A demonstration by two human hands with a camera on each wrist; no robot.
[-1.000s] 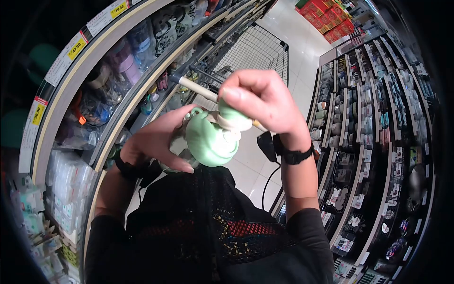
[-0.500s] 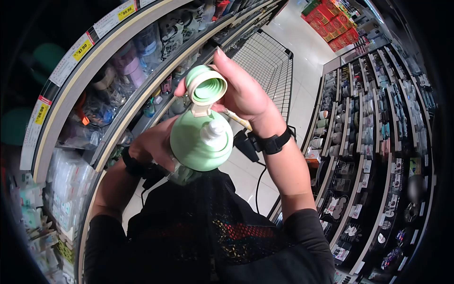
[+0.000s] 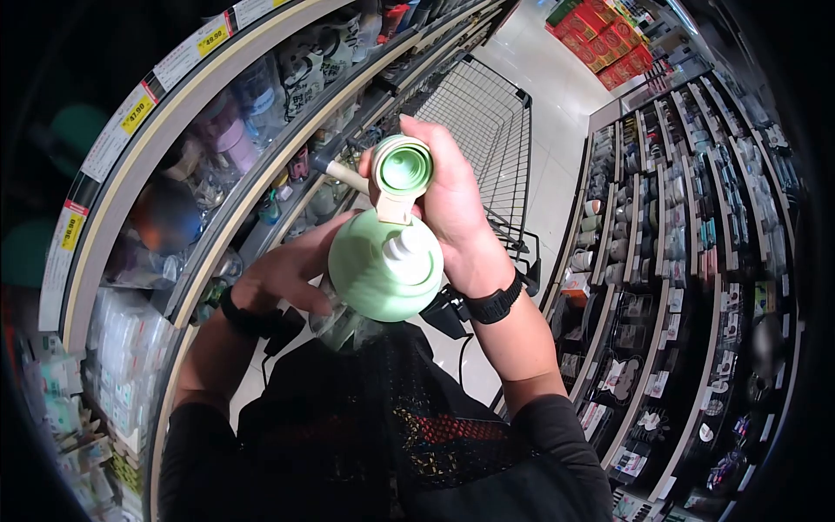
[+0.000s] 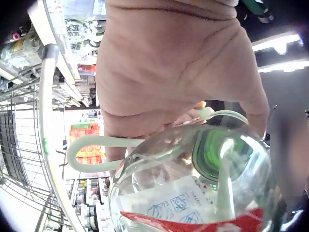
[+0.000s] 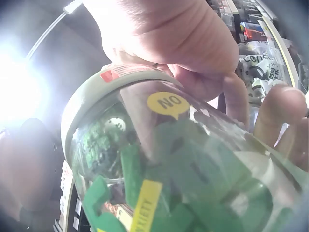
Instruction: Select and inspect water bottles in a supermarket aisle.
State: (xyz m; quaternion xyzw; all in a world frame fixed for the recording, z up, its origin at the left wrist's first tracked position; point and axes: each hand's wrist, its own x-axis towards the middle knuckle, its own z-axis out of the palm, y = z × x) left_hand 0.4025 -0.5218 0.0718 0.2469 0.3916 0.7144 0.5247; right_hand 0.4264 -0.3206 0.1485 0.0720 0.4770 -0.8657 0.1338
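Observation:
A clear water bottle [image 4: 193, 159] with a mint green lid [image 3: 370, 283] is held upright in front of the body. My left hand [image 3: 300, 265] grips its body from the left, with the thumb on the near side. The flip cap [image 3: 406, 165] stands hinged open, its ringed inside facing up, and the white spout [image 3: 400, 246] is exposed. Behind the cap, my right hand [image 3: 457, 213] holds it, thumb on one side and fingers on the other. Through the clear wall show a straw [image 4: 225, 186] and a white packet [image 4: 178, 200]. A pale green loop [image 4: 91, 152] sticks out sideways.
Beyond the hands stands a wire shopping cart [image 3: 478, 130] with a pale handle [image 3: 344, 174]. Shelves with price labels [image 3: 135, 117] and packaged goods line the left. More stocked shelves [image 3: 639, 287] run along the right. Red boxes [image 3: 600, 43] are stacked at the aisle's far end.
The right hand has tipped the cap up and back off the spout, uncovering it. Since then the bottle has shifted slightly right, and the right hand has closed in around the cap.

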